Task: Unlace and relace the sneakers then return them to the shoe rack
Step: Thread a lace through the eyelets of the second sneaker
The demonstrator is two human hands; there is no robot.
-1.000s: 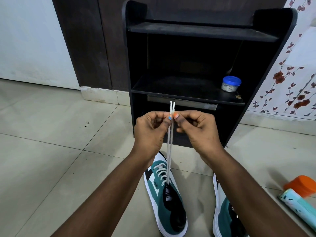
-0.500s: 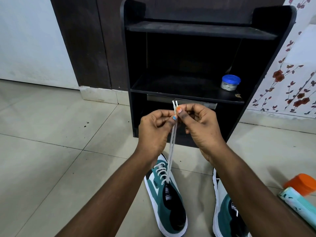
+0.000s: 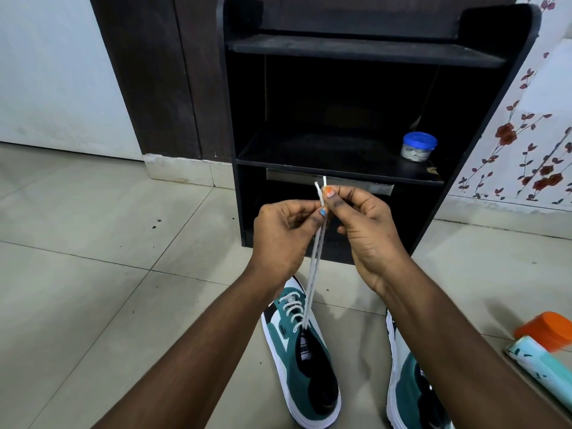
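Lace ends pinched above the sneaker

Both white lace ends (image 3: 315, 258) were pinched taut by the left hand (image 3: 280, 235) and right hand (image 3: 368, 233) above the left-side sneaker (image 3: 301, 360), near the shoe rack (image 3: 340, 162) front edge.

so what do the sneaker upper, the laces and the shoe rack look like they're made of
Sneaker: teal upper looks like suede, matte and napped; white sole likely rubber.
Laces: flat white woven fabric, seemingly plastic-tipped.
Shoe rack: black matte board, probably laminated wood, chipped at one shelf edge.
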